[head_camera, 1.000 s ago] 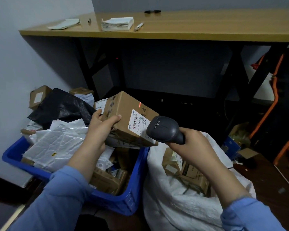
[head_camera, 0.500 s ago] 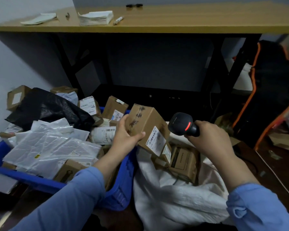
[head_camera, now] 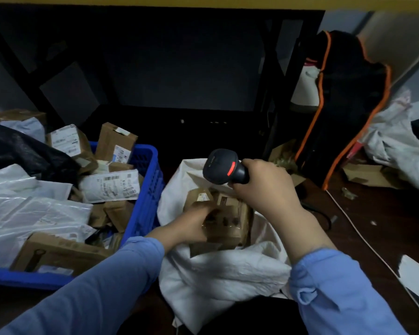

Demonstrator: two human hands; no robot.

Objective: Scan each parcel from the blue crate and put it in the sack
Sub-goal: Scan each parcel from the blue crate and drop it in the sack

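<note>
left hand on parcel in sack, grip unclear | right hand grasps scanner | labels illegible

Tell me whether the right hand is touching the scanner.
Touching. The head view shows the right hand gripping the scanner by its handle, above the sack.

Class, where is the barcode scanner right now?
Head view, just right of centre: the right hand grips the scanner above the white sack's mouth, right of the blue crate.
</note>
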